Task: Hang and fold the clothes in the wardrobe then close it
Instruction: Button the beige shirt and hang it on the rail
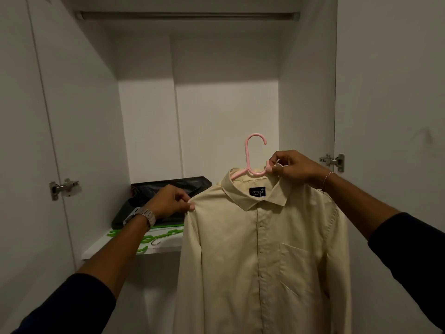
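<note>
Cream shirt (pixel 262 249) on pink hanger (pixel 250 162), between both hands.

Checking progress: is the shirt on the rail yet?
No. The shirt is on a pink hanger held well below the bare rail.

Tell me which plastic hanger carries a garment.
The pink plastic hanger, inside the cream shirt's collar, held by the right hand. The green plastic hangers lie bare on the shelf.

wristwatch (pixel 142 216): metal band, 8 o'clock of centre | bead bracelet (pixel 327 180): 3 o'clock | dark sleeves (pixel 414 259): 5 and 7 o'clock, lower corners
</note>
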